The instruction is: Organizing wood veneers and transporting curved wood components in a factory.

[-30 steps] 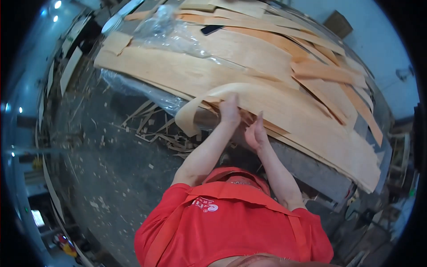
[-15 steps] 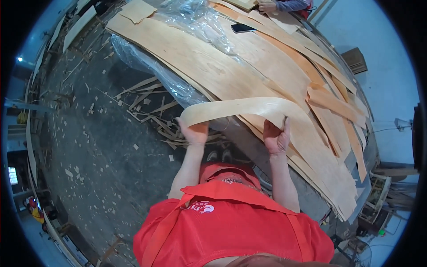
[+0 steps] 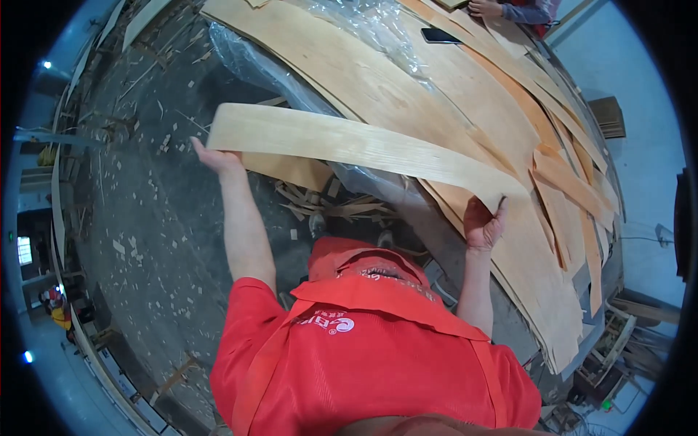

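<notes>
A long, pale wood veneer strip (image 3: pixel 349 142) is stretched between my two hands, above the floor and the near edge of the veneer stack (image 3: pixel 407 98). At its left end the strip bends round and folds back beneath itself. My left hand (image 3: pixel 218 157) holds that bend, one digit sticking out past the edge and the other fingers mostly hidden behind the wood. Beside the stack, my right hand (image 3: pixel 486 224) grips the strip's right part, thumb up at its edge. Where the strip's right end lies against the stacked sheets, I cannot tell.
Clear plastic film (image 3: pixel 273 80) hangs along the stack's edge. A dark phone (image 3: pixel 441 35) and orange veneer strips (image 3: pixel 571 182) lie on top. At the far side shows another person's hand (image 3: pixel 486 8). Veneer offcuts (image 3: pixel 349 208) litter the dark floor (image 3: pixel 171 240) under the stack.
My left hand has swung out to the left and up, drawing the curved strip into a longer, straighter span. The right hand sits slightly further right and lower, still gripping; the whole view has shifted.
</notes>
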Motion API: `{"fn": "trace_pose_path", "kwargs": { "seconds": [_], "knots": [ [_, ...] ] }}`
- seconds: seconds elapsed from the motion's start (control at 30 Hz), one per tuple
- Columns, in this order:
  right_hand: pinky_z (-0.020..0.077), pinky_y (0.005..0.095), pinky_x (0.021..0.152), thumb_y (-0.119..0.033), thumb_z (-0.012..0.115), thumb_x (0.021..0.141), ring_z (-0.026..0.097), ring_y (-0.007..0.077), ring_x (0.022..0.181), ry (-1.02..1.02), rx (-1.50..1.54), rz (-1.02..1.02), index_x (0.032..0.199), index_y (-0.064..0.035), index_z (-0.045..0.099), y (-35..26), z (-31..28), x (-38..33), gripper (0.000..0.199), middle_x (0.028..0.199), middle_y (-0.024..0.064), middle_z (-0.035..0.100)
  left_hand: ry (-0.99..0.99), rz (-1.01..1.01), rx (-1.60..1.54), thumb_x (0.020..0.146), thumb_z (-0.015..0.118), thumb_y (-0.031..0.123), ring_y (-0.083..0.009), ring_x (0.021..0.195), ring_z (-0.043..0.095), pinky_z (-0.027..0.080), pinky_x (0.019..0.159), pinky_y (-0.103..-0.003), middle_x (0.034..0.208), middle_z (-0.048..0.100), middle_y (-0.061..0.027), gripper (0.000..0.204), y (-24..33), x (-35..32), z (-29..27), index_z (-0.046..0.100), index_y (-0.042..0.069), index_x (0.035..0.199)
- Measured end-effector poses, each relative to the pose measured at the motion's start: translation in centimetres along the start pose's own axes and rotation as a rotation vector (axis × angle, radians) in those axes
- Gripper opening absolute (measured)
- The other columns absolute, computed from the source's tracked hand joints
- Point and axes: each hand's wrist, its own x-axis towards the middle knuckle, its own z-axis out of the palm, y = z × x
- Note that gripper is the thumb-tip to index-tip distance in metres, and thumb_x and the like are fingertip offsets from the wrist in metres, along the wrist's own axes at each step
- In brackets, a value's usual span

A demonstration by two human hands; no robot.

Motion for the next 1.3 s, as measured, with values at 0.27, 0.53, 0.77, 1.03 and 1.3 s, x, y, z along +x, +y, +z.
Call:
{"fn": "trace_pose_path", "kwargs": {
  "seconds": [0.27, 0.53, 0.77, 1.03, 1.3],
  "knots": [
    [0.0543, 0.0412, 0.087, -0.034, 0.064, 0.094, 0.067, 0.0256, 0.102, 0.279, -0.046, -0.292, 0.122, -0.008, 0.063, 5.8, -2.1, 3.2, 0.038, 0.115, 0.0092, 0.07, -0.165, -0.03, 0.288, 0.096, 0.044, 0.047, -0.034, 0.126, 0.053, 0.042, 0.106, -0.049, 0.134, 0.056, -0.0185, 0.062, 9.5, 16.8, 7.7, 0.051, -0.001, 0.135],
    [0.0559, 0.0421, 0.079, -0.04, 0.057, 0.098, 0.065, 0.0305, 0.093, 0.648, -0.154, -0.419, 0.101, -0.0034, 0.05, 14.8, -4.5, 4.8, 0.037, 0.099, 0.0187, 0.065, -0.668, -0.384, -0.032, 0.097, 0.055, 0.025, -0.0303, 0.124, 0.054, 0.04, 0.108, -0.046, 0.132, 0.059, -0.0147, 0.041, 5.9, 25.3, 21.0, 0.057, 0.0, 0.129],
    [0.0558, 0.0437, 0.084, -0.04, 0.055, 0.1, 0.065, 0.0328, 0.097, 0.528, -0.406, -0.271, 0.116, 0.0018, 0.048, 25.9, 1.4, 5.6, 0.045, 0.106, 0.0198, 0.064, -0.704, -0.54, -0.089, 0.099, 0.053, 0.021, -0.0275, 0.124, 0.054, 0.04, 0.108, -0.043, 0.133, 0.059, -0.0139, 0.038, 0.6, 31.7, 25.1, 0.055, -0.001, 0.13],
    [0.0556, 0.0424, 0.084, -0.045, 0.057, 0.098, 0.063, 0.0311, 0.1, 0.53, -0.156, -0.165, 0.124, 0.0029, 0.046, 33.6, 9.3, 16.6, 0.056, 0.119, 0.0199, 0.058, -0.812, -0.367, 0.189, 0.101, 0.051, 0.02, -0.0264, 0.118, 0.058, 0.046, 0.102, -0.04, 0.127, 0.061, -0.0129, 0.037, 0.6, 30.5, 27.7, 0.054, -0.002, 0.131],
    [0.0522, 0.0404, 0.086, -0.035, 0.062, 0.097, 0.061, 0.0248, 0.103, 0.516, 0.012, -0.577, 0.126, -0.0112, 0.053, 33.5, 6.0, 23.0, 0.039, 0.116, 0.0081, 0.063, -0.778, -0.391, 0.267, 0.1, 0.052, 0.023, -0.0274, 0.116, 0.059, 0.048, 0.1, -0.042, 0.128, 0.061, -0.0136, 0.036, -0.7, 30.8, 30.7, 0.057, -0.001, 0.126]
  ]
}}
